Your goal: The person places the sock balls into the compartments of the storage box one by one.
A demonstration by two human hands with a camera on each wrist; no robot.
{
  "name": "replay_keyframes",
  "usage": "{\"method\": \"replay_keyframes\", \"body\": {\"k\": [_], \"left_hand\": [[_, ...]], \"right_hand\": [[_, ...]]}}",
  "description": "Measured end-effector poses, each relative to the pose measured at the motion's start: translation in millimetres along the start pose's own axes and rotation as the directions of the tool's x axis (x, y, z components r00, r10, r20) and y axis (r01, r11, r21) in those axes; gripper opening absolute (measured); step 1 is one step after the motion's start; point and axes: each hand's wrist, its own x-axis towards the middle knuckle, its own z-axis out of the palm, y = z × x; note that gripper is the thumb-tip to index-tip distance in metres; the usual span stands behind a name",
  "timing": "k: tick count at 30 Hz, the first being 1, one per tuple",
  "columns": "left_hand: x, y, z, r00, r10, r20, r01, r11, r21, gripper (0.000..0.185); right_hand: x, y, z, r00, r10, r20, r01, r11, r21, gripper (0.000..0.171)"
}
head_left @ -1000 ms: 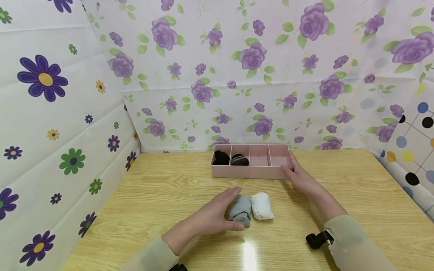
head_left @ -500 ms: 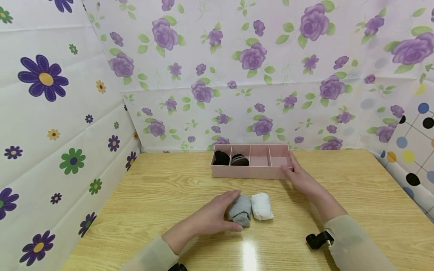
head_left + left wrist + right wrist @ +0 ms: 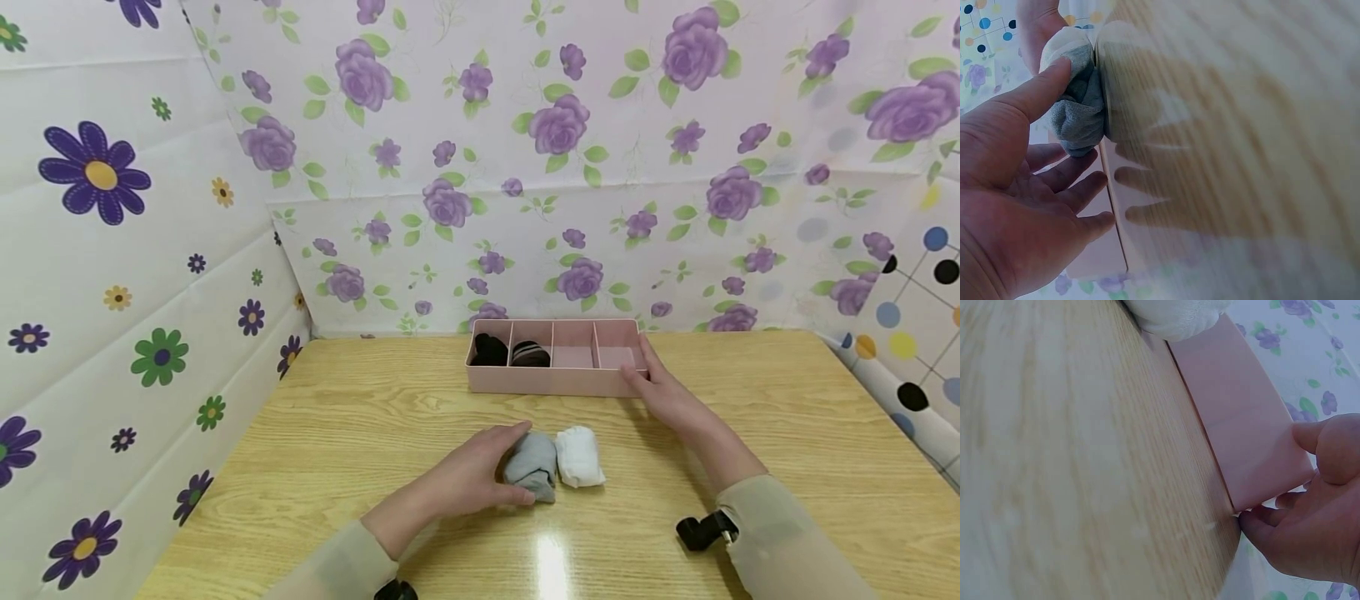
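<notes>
A rolled grey sock (image 3: 536,465) lies on the wooden table (image 3: 360,433), touching a rolled white sock (image 3: 579,456) on its right. My left hand (image 3: 521,463) grips the grey roll from the left. In the left wrist view the thumb (image 3: 1038,94) presses on the grey sock (image 3: 1082,115). At the back stands a pink divided box (image 3: 555,381). My right hand (image 3: 637,360) holds its right end, thumb on the front wall. The right wrist view shows that hand (image 3: 1275,478) at the corner of the box (image 3: 1241,431).
The box's leftmost compartment holds a black sock roll (image 3: 489,350), the one beside it a dark striped roll (image 3: 530,353). Flowered sheets wall in the table at the back, left and right. A black wrist-camera mount (image 3: 701,531) sits on my right sleeve.
My left hand has settled very slightly closer round the grey sock. The right hand, the box and the white sock have not moved.
</notes>
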Motion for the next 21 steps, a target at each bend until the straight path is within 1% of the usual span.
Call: {"method": "replay_keyframes", "body": {"k": [6, 12, 21], "left_hand": [[5.3, -1.6, 3.3, 1.000, 0.021, -0.018, -0.021, 0.999, 0.028, 0.091], [10.6, -1.1, 4.3, 0.999, 0.028, -0.032, -0.027, 0.999, 0.043, 0.085], [12.8, 0.6, 3.2, 0.998, 0.036, -0.056, -0.033, 0.998, 0.049, 0.074]], "right_hand": [[-1, 0, 0, 1.000, 0.000, 0.002, 0.000, 1.000, 0.003, 0.089], [-2, -2, 0, 1.000, -0.001, -0.001, 0.001, 1.000, -0.006, 0.090], [-1, 1, -1, 1.000, 0.000, 0.007, 0.000, 1.000, 0.016, 0.089]]}}
